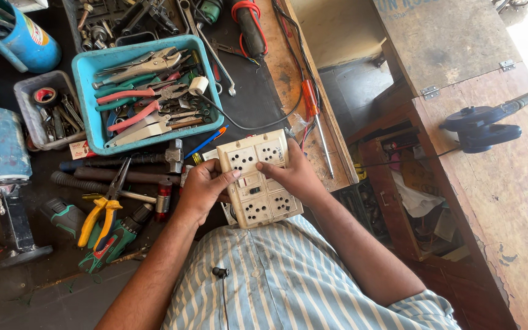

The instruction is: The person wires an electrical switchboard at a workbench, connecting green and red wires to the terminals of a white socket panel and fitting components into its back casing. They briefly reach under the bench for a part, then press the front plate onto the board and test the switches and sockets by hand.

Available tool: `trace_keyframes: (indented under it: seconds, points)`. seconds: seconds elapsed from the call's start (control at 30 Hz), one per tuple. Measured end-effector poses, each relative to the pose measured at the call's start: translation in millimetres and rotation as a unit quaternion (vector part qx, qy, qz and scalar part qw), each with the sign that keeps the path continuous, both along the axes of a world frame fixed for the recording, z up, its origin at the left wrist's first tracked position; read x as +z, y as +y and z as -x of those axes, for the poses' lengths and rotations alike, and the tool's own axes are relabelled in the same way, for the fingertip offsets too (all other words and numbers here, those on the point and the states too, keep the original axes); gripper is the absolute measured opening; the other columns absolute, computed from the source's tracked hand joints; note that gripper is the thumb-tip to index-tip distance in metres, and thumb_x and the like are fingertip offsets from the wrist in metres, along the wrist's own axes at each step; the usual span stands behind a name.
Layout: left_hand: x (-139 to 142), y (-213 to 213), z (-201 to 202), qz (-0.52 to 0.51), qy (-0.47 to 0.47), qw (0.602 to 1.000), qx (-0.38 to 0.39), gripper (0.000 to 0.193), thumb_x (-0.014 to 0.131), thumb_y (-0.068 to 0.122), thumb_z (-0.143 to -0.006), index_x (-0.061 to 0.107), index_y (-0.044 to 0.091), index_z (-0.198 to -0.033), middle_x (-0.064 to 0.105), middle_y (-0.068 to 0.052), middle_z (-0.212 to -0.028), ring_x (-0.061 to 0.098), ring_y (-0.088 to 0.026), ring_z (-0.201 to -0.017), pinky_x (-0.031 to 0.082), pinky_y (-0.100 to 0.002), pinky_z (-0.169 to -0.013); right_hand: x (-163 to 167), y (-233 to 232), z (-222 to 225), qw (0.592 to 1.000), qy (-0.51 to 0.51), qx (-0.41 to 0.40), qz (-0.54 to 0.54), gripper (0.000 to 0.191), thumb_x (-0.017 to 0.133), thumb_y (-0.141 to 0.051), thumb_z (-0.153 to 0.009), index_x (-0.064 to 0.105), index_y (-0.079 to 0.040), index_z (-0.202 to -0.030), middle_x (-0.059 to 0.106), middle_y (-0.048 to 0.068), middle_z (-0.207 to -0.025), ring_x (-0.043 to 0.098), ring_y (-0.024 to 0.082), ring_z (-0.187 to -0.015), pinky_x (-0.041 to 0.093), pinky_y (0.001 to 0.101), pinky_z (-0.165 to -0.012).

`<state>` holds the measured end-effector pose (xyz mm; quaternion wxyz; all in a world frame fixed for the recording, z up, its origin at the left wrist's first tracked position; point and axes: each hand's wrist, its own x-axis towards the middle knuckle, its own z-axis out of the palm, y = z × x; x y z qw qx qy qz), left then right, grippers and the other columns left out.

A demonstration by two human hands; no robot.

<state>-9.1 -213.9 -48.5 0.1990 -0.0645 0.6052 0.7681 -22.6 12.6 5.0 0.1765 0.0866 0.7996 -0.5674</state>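
A cream electrical switchboard with several sockets and switches is held over the edge of the dark workbench. My left hand grips its left side, thumb lying across the face. My right hand holds the right side, fingers pressing near the middle switches. Wires run from the board's top edge toward the back of the bench.
A blue tray full of pliers and hand tools sits at the back left, a grey bin beside it. Yellow-handled pliers, a hammer and an orange-handled screwdriver lie on the bench. A wooden cabinet stands right.
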Motion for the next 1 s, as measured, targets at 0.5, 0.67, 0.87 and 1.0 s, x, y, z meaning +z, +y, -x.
trace_keyframes:
  seconds: [0.5,0.67,0.87,1.0]
  points:
    - [12.9,-3.6,0.7,0.055,0.014,0.998,-0.029,0.036,0.074,0.025,-0.091,0.068,-0.004,-0.111,0.077,-0.013,-0.093,0.077,-0.015,-0.081,0.067,-0.030,-0.067,18.5,4.9,-3.9,0.995,0.001,0.043,-0.091,0.072,0.074,-0.043,-0.086,0.040,-0.002,-0.134,0.073,0.019,-0.104,0.079,0.021,-0.088,0.068,0.0395,-0.076]
    - [8.1,2.6,-4.3,0.075,0.003,0.997,-0.005,0.036,0.072,0.027,-0.092,0.064,-0.001,-0.113,0.076,-0.013,-0.095,0.075,-0.015,-0.082,0.067,-0.031,-0.064,24.8,7.8,-4.7,0.992,0.008,0.058,-0.108,0.064,0.069,-0.044,-0.091,0.045,-0.001,-0.132,0.073,0.017,-0.106,0.079,0.022,-0.092,0.066,0.0388,-0.079]
    - [9.2,6.1,-5.4,0.063,0.015,0.998,0.005,0.033,0.077,0.022,-0.090,0.068,-0.004,-0.109,0.075,-0.013,-0.095,0.074,-0.015,-0.081,0.064,-0.031,-0.067,16.8,3.7,-7.0,0.995,0.048,0.028,-0.079,0.077,0.085,-0.038,-0.079,0.045,0.000,-0.133,0.074,0.016,-0.107,0.078,0.022,-0.096,0.065,0.0369,-0.084]
    - [21.2,8.0,-21.0,0.089,0.070,0.994,-0.004,0.032,0.080,0.020,-0.086,0.071,0.000,-0.110,0.077,-0.010,-0.095,0.073,-0.012,-0.084,0.063,-0.028,-0.076,14.3,4.8,-17.7,0.996,0.089,0.020,-0.007,0.083,0.090,-0.025,-0.075,0.040,0.002,-0.136,0.072,0.016,-0.109,0.077,0.022,-0.097,0.066,0.0355,-0.083]
